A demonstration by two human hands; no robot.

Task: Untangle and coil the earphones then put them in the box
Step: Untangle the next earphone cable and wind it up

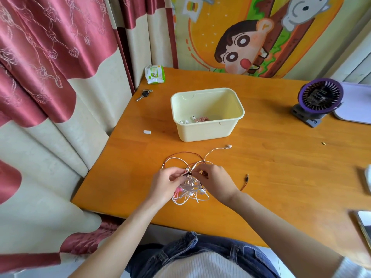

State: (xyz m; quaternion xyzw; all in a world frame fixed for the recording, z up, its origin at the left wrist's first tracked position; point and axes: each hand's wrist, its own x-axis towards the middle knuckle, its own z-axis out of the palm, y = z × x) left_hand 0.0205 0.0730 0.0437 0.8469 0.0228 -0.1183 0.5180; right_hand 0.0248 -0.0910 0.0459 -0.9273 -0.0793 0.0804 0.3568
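A tangle of earphone cables [189, 190], white, pink and dark red, lies on the orange table [281, 167] near its front edge. My left hand [167, 185] and my right hand [215, 180] both pinch strands at the top of the tangle, fingertips almost meeting. One white earbud [228, 146] trails out toward the box, and a red cable with a jack plug [247, 177] lies to the right. The cream plastic box [207, 114] stands open behind the tangle, with coiled earphones [197, 119] on its floor.
A purple desk fan [318, 100] stands at the right with a white tray [357, 103] behind it. Keys [144, 94], a wipes pack [154, 74] and a small white block [147, 132] lie at the left. A phone [364, 225] sits at the right edge.
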